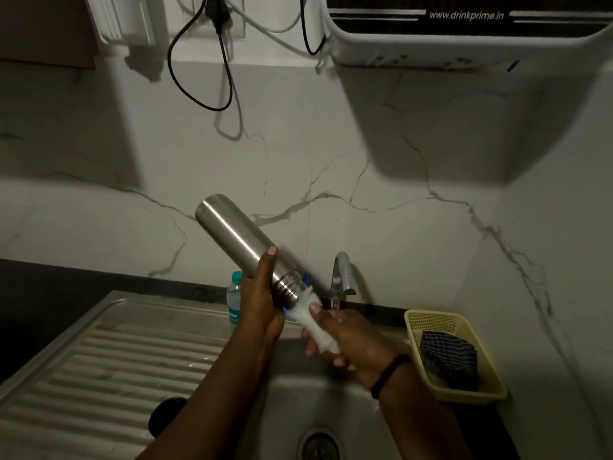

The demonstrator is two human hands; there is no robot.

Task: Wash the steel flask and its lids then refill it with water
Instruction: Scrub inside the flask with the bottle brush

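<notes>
Two hands, left (262, 303) fingers wrapped round flask (243, 245), right (351, 336) gripping brush (315, 322)

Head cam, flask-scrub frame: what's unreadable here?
- Head view: inside of the steel flask; its mouth faces away, with the white bottle brush at it.
- Brush handle: hidden in the right hand.
- Flask lids: cannot be identified; a dark round object sits partly behind the left forearm.
- Tap: flow not discernible, dim light.
- Plastic bottle label: blocked by the left hand.
</notes>
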